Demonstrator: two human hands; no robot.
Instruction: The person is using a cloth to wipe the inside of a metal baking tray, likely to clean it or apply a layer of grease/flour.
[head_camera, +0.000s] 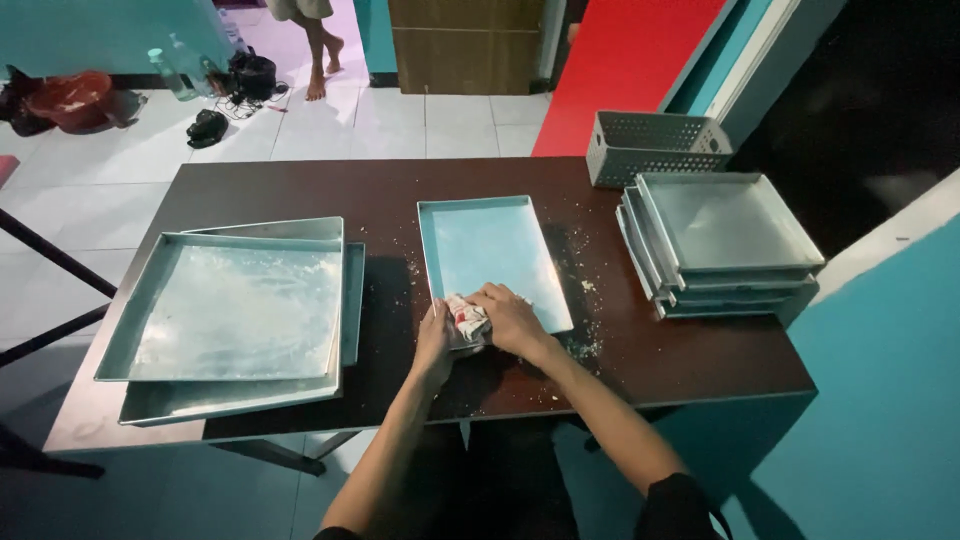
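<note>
A rectangular metal baking tray (492, 245) lies in the middle of a dark brown table (300, 190). My right hand (510, 318) presses a crumpled white and red cloth (466, 320) onto the tray's near edge. My left hand (433, 338) rests beside it, touching the cloth and the tray's near left corner. Both forearms reach in from the bottom of the view.
A pile of larger metal trays (235, 310) sits at the left, another stack of trays (720, 245) at the right, with a grey perforated basket (655, 145) behind it. Crumbs dot the tabletop around the middle tray. Another person's bare legs (320, 50) stand on the tiled floor beyond.
</note>
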